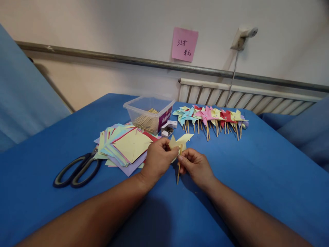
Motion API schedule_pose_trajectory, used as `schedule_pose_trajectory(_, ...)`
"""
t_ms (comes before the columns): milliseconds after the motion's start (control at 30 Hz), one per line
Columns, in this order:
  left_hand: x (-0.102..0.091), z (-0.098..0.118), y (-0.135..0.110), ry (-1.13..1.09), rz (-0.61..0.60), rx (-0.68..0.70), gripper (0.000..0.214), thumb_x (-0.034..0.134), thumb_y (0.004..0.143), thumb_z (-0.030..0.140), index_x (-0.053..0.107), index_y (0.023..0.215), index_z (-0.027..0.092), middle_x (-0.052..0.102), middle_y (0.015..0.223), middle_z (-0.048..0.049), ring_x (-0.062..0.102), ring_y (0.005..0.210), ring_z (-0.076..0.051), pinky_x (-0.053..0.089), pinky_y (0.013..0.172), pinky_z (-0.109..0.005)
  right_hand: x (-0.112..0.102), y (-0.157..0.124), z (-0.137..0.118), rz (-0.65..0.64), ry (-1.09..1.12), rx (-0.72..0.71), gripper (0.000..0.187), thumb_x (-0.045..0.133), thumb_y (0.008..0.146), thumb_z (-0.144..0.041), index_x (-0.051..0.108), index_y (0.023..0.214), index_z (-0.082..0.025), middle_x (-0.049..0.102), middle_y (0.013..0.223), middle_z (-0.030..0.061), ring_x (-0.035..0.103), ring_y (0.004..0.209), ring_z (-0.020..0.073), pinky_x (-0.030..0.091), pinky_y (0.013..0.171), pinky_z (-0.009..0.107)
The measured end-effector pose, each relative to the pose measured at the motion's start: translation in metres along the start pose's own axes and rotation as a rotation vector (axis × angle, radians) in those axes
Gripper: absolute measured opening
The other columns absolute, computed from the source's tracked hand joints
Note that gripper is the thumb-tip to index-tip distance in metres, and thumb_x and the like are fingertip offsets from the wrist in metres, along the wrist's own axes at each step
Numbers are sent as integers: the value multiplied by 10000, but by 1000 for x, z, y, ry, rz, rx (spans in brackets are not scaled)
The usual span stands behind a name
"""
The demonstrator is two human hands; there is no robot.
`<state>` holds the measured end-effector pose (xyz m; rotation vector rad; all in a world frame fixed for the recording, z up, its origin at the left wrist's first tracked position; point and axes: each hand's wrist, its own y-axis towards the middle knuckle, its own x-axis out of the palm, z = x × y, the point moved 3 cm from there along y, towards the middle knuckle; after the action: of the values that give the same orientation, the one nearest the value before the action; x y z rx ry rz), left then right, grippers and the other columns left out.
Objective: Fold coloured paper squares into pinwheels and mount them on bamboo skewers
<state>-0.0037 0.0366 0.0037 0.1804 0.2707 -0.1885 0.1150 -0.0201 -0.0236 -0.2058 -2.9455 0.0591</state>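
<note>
My left hand (158, 158) is closed, pinching a pale yellow paper pinwheel (183, 140) at its centre. My right hand (195, 165) is closed too, gripping the thin wooden stick (178, 171) that runs down from the pinwheel. Both hands meet over the blue cloth (257, 178) near the middle of the table. A fanned stack of coloured paper squares (125, 145) lies just left of my left hand.
Black scissors (77, 169) lie at the left. A clear plastic box (149, 113) holds wooden sticks, with a small box of pins (167, 130) beside it. A row of several finished pinwheels (212, 118) lies at the back right. A pink note (184, 44) hangs on the wall.
</note>
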Motion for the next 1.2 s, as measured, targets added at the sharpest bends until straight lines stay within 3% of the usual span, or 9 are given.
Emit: schedule_pose_trajectory(1200, 1, -2, 0, 42, -6, 38, 193, 660, 696, 309, 529, 649, 175, 555, 578, 27, 524, 532, -117, 365, 489, -227, 0, 0, 2, -49, -8, 4, 323, 659, 743, -474, 572, 690, -168, 582, 494, -36, 489, 411, 70, 413, 447, 196)
